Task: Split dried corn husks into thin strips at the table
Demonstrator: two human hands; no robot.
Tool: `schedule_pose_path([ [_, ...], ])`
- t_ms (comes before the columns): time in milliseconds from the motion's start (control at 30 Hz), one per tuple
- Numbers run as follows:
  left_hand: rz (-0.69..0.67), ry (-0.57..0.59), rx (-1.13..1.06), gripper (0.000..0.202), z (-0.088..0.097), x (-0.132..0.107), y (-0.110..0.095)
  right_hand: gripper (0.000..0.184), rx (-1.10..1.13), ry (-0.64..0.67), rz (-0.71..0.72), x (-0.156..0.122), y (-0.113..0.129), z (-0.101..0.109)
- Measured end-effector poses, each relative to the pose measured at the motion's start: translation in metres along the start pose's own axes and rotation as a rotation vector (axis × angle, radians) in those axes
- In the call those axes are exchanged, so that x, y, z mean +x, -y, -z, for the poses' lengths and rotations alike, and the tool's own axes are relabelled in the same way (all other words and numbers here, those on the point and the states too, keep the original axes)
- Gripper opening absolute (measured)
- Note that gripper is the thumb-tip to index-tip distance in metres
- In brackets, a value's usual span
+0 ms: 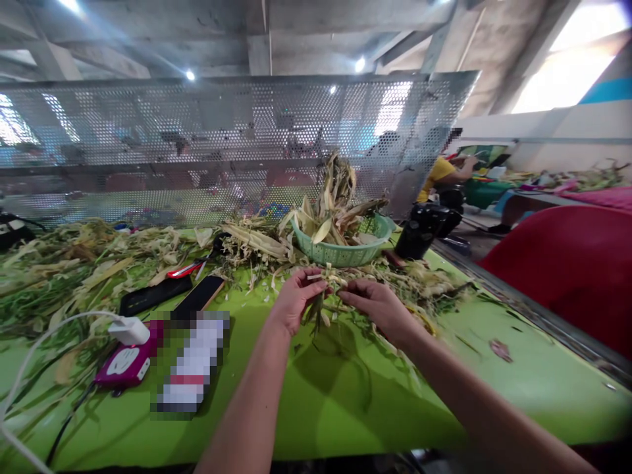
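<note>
Between my two hands is a small bundle of dried husk strips, pale on top with darker strands hanging below. My left hand pinches it from the left side, thumb toward the pale top. From the right, my right hand has its thumb and fingers closed at the edge of the same bundle. The bundle is held above the green table, just in front of a light green plastic basket heaped with dry corn husks. The finer detail of the bundle is too small to make out.
Loose husks cover the table's left side. Red-handled scissors, two dark phones, a pixelated phone and a purple power strip with a white charger lie left. A black container stands right. A perforated metal screen rises behind.
</note>
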State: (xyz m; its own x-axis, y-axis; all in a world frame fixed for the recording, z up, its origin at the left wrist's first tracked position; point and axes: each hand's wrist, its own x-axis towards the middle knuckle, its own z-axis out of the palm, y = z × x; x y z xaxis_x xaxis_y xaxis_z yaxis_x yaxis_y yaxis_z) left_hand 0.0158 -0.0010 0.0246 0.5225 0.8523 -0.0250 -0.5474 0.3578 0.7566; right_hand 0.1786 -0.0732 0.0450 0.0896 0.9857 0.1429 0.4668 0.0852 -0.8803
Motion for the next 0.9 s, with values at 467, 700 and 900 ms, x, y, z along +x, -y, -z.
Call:
schedule_pose_path([
  [467, -0.157, -0.166, 0.021, 0.036, 0.003, 0.005, -0.003, 0.031, -0.625, 0.113, 0.07, -0.015, -0.002, 0.041],
  [700, -0.091, -0.006, 0.197, 0.038, 0.0, 0.002, 0.004, 0.037, -0.312, -0.1, 0.262, 0.01, 0.022, 0.016],
  [900, -0.02, 0.04, 0.206, 0.036, -0.005, -0.001, 0.004, 0.03, -0.024, -0.18, 0.157, 0.02, 0.012, -0.002],
])
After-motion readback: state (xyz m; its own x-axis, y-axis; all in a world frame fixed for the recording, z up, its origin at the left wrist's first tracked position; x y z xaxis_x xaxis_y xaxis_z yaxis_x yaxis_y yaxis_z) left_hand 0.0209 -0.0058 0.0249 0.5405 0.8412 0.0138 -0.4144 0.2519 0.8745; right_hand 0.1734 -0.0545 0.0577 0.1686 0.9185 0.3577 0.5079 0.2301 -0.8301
